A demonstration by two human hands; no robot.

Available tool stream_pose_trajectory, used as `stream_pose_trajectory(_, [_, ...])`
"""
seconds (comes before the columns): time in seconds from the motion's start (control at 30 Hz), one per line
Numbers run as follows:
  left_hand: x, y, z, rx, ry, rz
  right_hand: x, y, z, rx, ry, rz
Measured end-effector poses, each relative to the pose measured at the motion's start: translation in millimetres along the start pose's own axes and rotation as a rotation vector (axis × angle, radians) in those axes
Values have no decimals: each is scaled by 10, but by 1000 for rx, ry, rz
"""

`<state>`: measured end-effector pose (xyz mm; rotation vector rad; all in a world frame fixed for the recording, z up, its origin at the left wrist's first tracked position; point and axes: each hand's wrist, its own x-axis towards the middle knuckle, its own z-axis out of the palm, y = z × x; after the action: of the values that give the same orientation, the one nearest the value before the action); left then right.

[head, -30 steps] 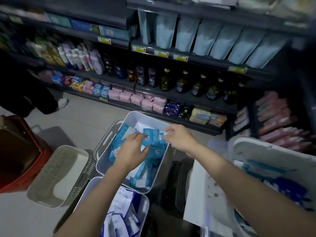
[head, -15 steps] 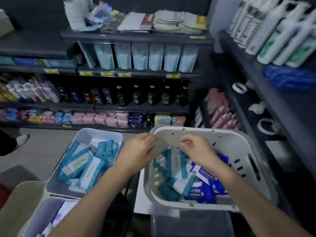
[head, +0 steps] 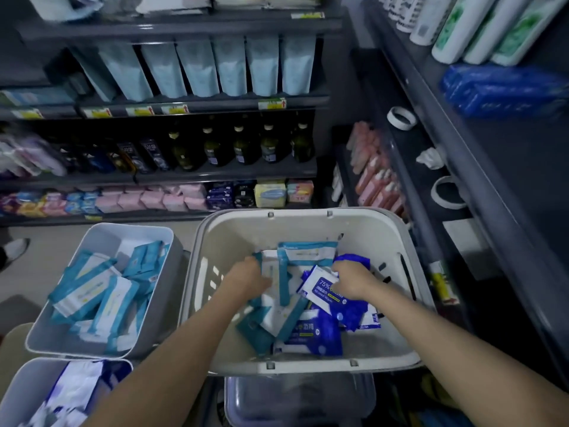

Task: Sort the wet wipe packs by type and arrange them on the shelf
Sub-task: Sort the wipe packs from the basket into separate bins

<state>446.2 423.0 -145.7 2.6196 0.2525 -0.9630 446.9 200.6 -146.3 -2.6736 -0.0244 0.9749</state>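
At the lower left corner of the frame a white bin (head: pixel 18 377) holds blue-and-white wipe packs (head: pixel 77 386). A clear tub (head: pixel 295 396) sits under the near rim of the big white basket (head: pixel 308 214), and both forearms reach in over that rim.

The left hand (head: pixel 246 278) curls down among the teal-and-white packs (head: pixel 304 252) at the centre; whether it pinches one I cannot tell. The right hand (head: pixel 354 280) grips a dark blue 75% alcohol wipe pack (head: pixel 321 288), tilted up off the pile. Bare basket bottom shows along the far wall and in the near right corner.

Just left of the basket, a grey bin (head: pixel 101 231) is heaped with teal packs (head: pixel 89 288), with bare bottom at its far end. Pale floor (head: pixel 37 272) lies left of it. The right shelf (head: pixel 480 186) runs close along the basket's right edge, its dark board largely bare around the tape rolls (head: pixel 400 118). Stocked back shelves (head: pixel 197 103) fill the top of the frame.
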Motion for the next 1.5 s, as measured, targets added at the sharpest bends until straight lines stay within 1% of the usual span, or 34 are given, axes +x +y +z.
stream_pose_trajectory(0.07, [112, -58, 134, -182, -27, -129, 64, -16, 34, -25, -9, -7])
stream_pose_trajectory(0.13, [310, -167, 331, -458, -51, -243, 91, -58, 57, -27, -26, -15])
stream_pose_trajectory(0.2, [682, -380, 644, -680, 6, -326, 121, -76, 105, -27, -48, -11])
stream_pose_trajectory(0.23, [938, -513, 833, -746, 34, -369, 130, -81, 130, -40, -57, -2])
stream_pose_trajectory(0.3, [1026, -510, 894, -850, 83, -449, 149, -70, 185, -62, -62, 12])
stream_pose_trajectory(0.43, [449, -57, 520, -1109, 146, -484, 184, -49, 239, 11, -68, 29])
stream_pose_trajectory(0.53, [250, 68, 402, -1216, 62, -465, 194, -37, 230, 34, -64, 36])
stream_pose_trajectory(0.6, [170, 79, 327, -1202, 33, -412, 193, -38, 194, 57, -60, 43])
stream_pose_trajectory(0.67, [131, 50, 255, -1151, 71, -343, 194, -37, 146, 73, -63, 51])
stream_pose_trajectory(0.77, [8, -2, 106, -966, 150, -221, 165, -42, 59, 79, -63, 69])
stream_pose_trajectory(0.8, [-47, -24, 50, -907, 151, -181, 145, -39, 26, 84, -47, 85])
stream_pose_trajectory(0.87, [-133, -69, -51, -793, 98, -117, 104, -23, -30, 105, 5, 125])
stream_pose_trajectory(0.93, [-208, -62, -99, -692, -13, -62, 72, 1, -80, 166, 58, 156])
stream_pose_trajectory(1.07, [-278, 62, 57, -709, -190, -29, 15, 51, -121, 295, 103, 204])
stream_pose_trajectory(1.17, [-246, 152, 288, -704, -265, -51, -4, 82, -126, 336, 116, 232])
stream_pose_trajectory(1.3, [-201, 223, 382, -576, -183, -16, -32, 134, -133, 386, 142, 262])
stream_pose_trajectory(1.5, [-238, 155, 166, -569, -9, 17, -120, 164, -199, 396, 208, 242])
